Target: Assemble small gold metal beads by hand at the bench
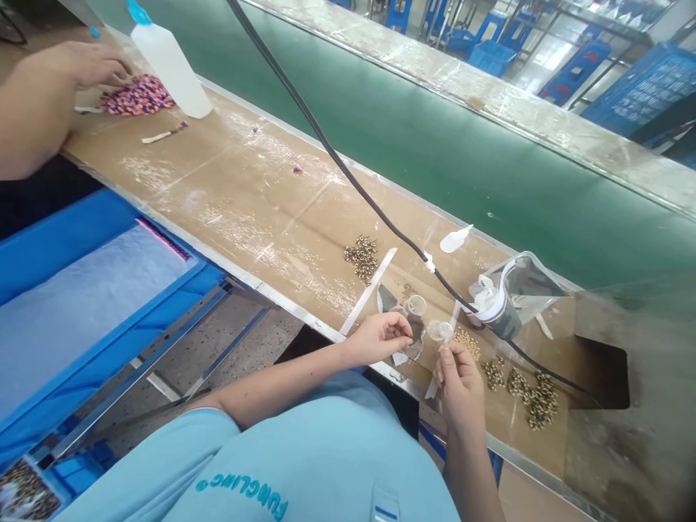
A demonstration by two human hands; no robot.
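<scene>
1. Blue shirt sits nearest.
2. Left hand curls, its pinch unclear; right hand presses fingers together.
3. Clear cup beyond, on the tabletop, seems light, slippery; rim suits holding.

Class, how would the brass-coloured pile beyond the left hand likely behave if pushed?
The brass-coloured pile would probably scatter rather than slide as one block, since it looks like many loose pieces. Each piece looks tiny, so is likely light. Their metallic sheen suggests they are stiff rather than floppy.
</scene>
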